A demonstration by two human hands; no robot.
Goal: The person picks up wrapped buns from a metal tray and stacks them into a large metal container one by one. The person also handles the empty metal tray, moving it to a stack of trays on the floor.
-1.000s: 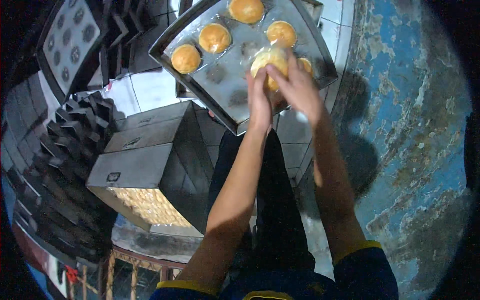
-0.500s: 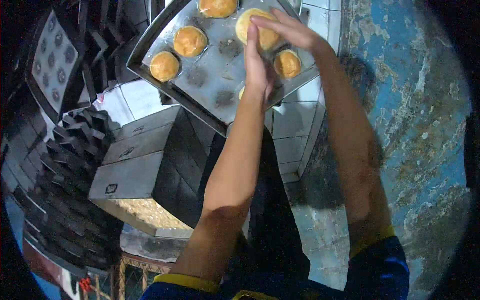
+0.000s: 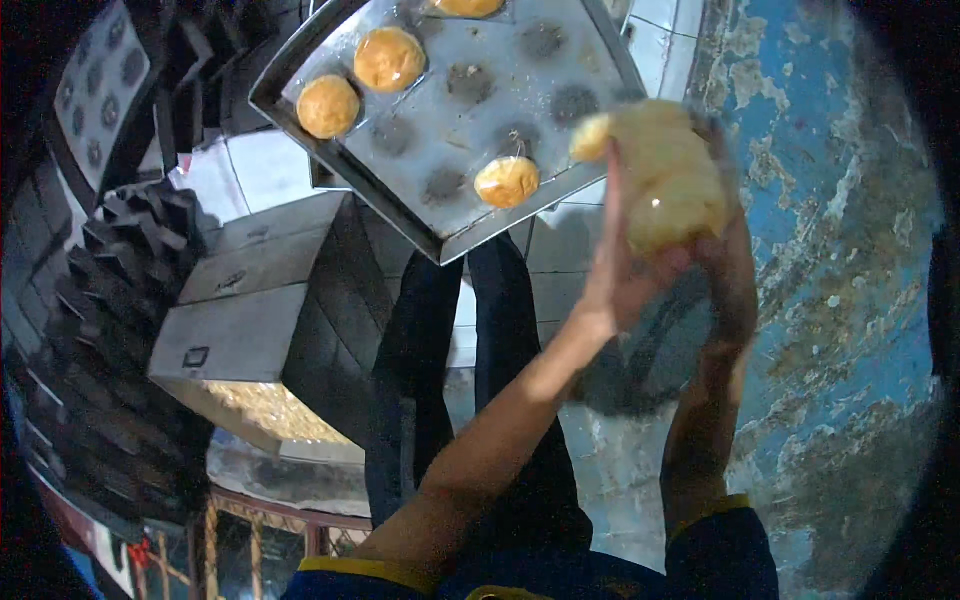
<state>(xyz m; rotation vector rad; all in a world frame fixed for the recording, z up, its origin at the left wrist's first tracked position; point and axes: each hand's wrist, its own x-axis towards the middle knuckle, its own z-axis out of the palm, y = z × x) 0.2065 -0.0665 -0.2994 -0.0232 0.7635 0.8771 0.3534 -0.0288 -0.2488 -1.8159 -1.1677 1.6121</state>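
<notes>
To the right of a metal baking tray, my left hand and my right hand press a cluster of golden buns between them. The cluster is blurred, so its separate buns are hard to make out. A paler bun shows at the left fingertips, over the tray's right edge; I cannot tell whether it is gripped. Still on the tray are a bun near the front edge, two buns at the left, one of them at the corner, and another cut off at the top.
Left of my legs stands a grey metal box with pale crumbly stuff at its open lower end. Stacked dark trays fill the left side, with a spotted tray above. A peeling blue wall or floor surface runs along the right.
Both hands have moved right and toward me, off the tray, with buns gathered between them. Dark round marks show where buns stood. The bun by the front edge is uncovered.
</notes>
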